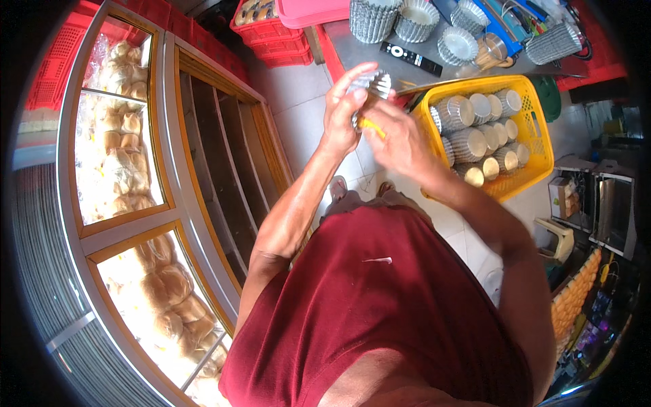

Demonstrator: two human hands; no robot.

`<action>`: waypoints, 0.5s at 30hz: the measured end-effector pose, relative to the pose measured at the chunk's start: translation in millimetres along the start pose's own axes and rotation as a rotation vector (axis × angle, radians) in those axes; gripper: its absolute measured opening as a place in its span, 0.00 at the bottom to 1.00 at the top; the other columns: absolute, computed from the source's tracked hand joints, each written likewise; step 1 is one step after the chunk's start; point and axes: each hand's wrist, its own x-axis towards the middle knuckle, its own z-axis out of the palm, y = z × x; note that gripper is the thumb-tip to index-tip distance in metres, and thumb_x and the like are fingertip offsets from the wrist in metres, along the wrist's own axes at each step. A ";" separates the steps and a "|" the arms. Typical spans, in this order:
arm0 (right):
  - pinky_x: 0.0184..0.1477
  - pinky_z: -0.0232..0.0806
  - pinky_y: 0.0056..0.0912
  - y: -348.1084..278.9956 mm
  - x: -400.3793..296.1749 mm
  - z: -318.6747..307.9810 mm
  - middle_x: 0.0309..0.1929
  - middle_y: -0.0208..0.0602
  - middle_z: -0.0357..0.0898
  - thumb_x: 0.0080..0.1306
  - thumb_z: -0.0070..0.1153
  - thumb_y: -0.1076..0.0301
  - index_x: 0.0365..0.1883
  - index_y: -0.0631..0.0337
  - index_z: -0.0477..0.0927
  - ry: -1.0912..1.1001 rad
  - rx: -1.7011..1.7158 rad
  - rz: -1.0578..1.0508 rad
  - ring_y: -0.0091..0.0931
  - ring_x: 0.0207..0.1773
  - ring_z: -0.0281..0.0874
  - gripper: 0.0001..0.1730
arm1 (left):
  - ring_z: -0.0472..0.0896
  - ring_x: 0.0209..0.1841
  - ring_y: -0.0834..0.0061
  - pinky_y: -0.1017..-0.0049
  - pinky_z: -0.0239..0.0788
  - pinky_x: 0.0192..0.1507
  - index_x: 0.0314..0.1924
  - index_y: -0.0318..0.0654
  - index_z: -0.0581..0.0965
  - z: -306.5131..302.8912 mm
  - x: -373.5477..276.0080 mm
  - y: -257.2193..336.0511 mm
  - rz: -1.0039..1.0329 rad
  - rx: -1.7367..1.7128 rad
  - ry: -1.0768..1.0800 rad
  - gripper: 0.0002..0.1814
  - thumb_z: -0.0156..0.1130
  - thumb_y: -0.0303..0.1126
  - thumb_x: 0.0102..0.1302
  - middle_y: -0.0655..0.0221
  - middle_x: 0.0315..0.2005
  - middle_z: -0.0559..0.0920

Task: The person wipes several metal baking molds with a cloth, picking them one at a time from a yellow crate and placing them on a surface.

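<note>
My left hand [342, 114] grips a fluted metal baking mould [377, 83], raised above the floor in front of me. Close against it, my right hand [399, 135] is closed on a small yellow object [373, 126], blurred and partly covered by the fingers, so its kind is unclear. A yellow plastic crate [540, 152] stands beyond my right forearm and holds stacks of fluted moulds [467, 144] lying on their sides. Upright stacks of fluted moulds [374, 23] and several shorter ones [457, 47] rest on the metal table [351, 48] ahead.
A remote control [411, 58] and a transparent cup [492, 50] lie among the moulds. Left of me runs a glass display case [170, 152] with bagged bread [122, 122]. Red crates [277, 48] are stacked ahead. A stool-like cream plastic piece [559, 239] is at right.
</note>
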 end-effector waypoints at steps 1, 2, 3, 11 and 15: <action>0.49 0.74 0.34 -13.1 -0.4 6.6 0.44 0.42 0.84 0.66 0.59 0.74 0.48 0.67 0.82 0.098 0.196 0.044 0.33 0.45 0.84 0.13 | 0.81 0.54 0.58 0.59 0.76 0.57 0.66 0.30 0.68 -0.1 -0.8 -1.6 0.013 -0.008 -0.045 0.39 0.62 0.48 0.61 0.53 0.53 0.79; 0.48 0.74 0.30 -7.9 5.8 0.6 0.42 0.37 0.84 0.68 0.59 0.73 0.48 0.67 0.82 -0.041 0.536 0.240 0.26 0.43 0.83 0.12 | 0.81 0.55 0.54 0.55 0.75 0.58 0.67 0.31 0.65 2.6 0.7 -3.9 0.058 -0.160 -0.029 0.42 0.63 0.51 0.59 0.49 0.55 0.77; 0.46 0.74 0.26 -3.3 9.0 -6.4 0.40 0.32 0.85 0.70 0.58 0.71 0.48 0.68 0.82 -0.183 0.886 0.451 0.20 0.41 0.83 0.11 | 0.80 0.56 0.53 0.54 0.74 0.59 0.68 0.34 0.64 3.4 0.3 -3.3 0.030 -0.239 -0.028 0.44 0.64 0.52 0.58 0.46 0.58 0.75; 0.42 0.76 0.35 -5.9 17.7 -41.2 0.42 0.44 0.84 0.65 0.58 0.74 0.45 0.69 0.81 0.146 -0.078 -0.208 0.43 0.39 0.83 0.11 | 0.80 0.58 0.56 0.59 0.73 0.61 0.67 0.35 0.67 13.6 -0.5 1.7 0.073 -0.068 -0.044 0.42 0.64 0.51 0.57 0.47 0.60 0.75; 0.42 0.75 0.31 -19.5 6.3 -7.9 0.39 0.44 0.84 0.67 0.59 0.72 0.47 0.66 0.80 0.016 0.634 0.412 0.39 0.39 0.84 0.12 | 0.82 0.54 0.55 0.58 0.73 0.62 0.66 0.33 0.67 15.1 -3.7 -10.1 0.075 -0.180 -0.046 0.42 0.64 0.51 0.57 0.46 0.59 0.76</action>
